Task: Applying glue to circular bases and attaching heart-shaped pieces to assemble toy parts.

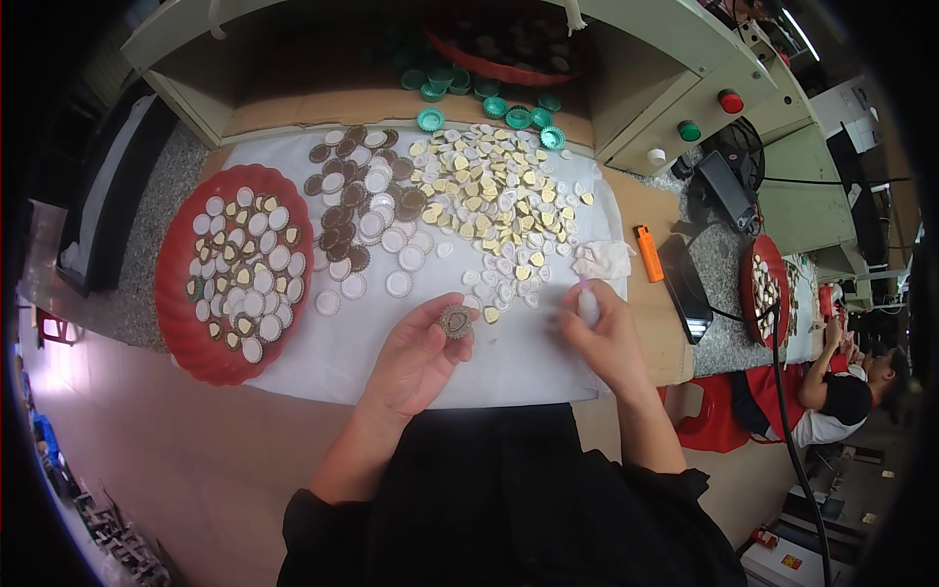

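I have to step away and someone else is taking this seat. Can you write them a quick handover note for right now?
Left hand: holds one round scalloped disc at the fingertips.
Right hand: grips a small white bottle, tip up.
Red tray, left: discs already carrying gold pieces.
White cloth: loose brown and white discs, and a gold pieces pile.
Left: both loose piles are still large.

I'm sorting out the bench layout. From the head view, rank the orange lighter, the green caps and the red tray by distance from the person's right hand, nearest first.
1. Orange lighter: just up and to the right of the right hand.
2. Green caps: at the far edge of the white cloth, up and left.
3. Red tray: far left, beyond the left hand.
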`<state>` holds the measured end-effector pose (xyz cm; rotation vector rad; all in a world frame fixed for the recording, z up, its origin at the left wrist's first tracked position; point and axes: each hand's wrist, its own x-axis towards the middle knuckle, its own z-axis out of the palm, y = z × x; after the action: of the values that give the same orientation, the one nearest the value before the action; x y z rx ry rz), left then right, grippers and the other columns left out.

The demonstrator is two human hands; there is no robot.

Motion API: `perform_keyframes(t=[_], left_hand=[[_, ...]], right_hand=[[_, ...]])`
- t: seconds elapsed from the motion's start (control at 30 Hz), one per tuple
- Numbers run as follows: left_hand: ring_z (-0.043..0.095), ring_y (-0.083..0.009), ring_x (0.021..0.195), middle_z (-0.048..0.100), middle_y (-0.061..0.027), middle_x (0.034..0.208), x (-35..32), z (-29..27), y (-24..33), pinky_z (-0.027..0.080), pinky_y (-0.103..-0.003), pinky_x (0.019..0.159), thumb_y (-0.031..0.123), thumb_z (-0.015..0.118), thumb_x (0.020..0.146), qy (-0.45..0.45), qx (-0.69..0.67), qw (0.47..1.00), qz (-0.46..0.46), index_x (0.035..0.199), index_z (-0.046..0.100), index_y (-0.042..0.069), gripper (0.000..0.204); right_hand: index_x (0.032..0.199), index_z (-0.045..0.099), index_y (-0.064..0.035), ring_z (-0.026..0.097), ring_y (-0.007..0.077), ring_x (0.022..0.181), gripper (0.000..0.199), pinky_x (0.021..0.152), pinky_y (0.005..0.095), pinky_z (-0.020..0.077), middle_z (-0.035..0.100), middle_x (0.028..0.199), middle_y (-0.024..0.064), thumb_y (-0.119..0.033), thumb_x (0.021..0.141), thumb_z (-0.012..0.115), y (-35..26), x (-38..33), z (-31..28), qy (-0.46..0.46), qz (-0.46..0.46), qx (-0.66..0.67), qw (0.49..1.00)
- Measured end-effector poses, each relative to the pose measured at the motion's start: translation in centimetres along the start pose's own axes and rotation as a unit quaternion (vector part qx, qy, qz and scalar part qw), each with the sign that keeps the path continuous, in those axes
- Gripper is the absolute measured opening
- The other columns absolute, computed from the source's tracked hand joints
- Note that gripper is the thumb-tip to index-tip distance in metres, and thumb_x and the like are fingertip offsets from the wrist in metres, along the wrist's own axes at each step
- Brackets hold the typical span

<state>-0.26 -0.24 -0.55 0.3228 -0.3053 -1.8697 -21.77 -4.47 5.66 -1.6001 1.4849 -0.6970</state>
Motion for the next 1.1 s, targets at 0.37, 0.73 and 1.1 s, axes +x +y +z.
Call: perform_keyframes(t=[0.37, 0.73, 1.1], left_hand=[[0.051, -0.0161, 0.083, 0.052, -0.0132, 0.104, -0.1, 0.3, 0.1, 0.041, -0.028, 0.073, 0.013, 0.055, 0.079, 0.007, 0.001, 1.000, -0.008, 0.113, 0.043, 0.001, 0.037], [0.051, -0.0162, 0.085, 0.052, -0.0125, 0.104, 0.3, 0.9, 0.0, 0.041, -0.029, 0.074, 0.009, 0.052, 0.080, 0.020, 0.076, 0.997, -0.028, 0.113, 0.044, 0.001, 0.034], [0.050, -0.0160, 0.088, 0.052, -0.0088, 0.104, 0.3, 1.1, -0.4, 0.041, -0.029, 0.071, 0.009, 0.049, 0.082, 0.018, 0.158, 0.987, -0.038, 0.112, 0.045, 0.000, 0.032]], right_hand=[[0.080, 0.060, -0.0019, 0.054, 0.0297, 0.059, 0.029, 0.054, 0.0331, 0.0421, 0.056, 0.065, 0.0165, -0.026, 0.064, 0.067, -1.7, 2.5, 2.0, -0.018, -0.009, -0.311, 0.950], [0.079, 0.059, 0.0011, 0.048, 0.0074, 0.052, 0.012, 0.046, 0.0181, 0.0349, 0.056, 0.066, 0.0035, -0.008, 0.072, 0.061, -0.7, 0.0, 1.6, -0.125, 0.126, 0.359, 0.916], [0.080, 0.056, -0.0003, 0.051, 0.0119, 0.053, 0.011, 0.048, 0.0222, 0.0406, 0.057, 0.069, 0.0077, -0.001, 0.071, 0.062, -1.3, -1.1, 3.9, -0.105, 0.174, 0.468, 0.860]])
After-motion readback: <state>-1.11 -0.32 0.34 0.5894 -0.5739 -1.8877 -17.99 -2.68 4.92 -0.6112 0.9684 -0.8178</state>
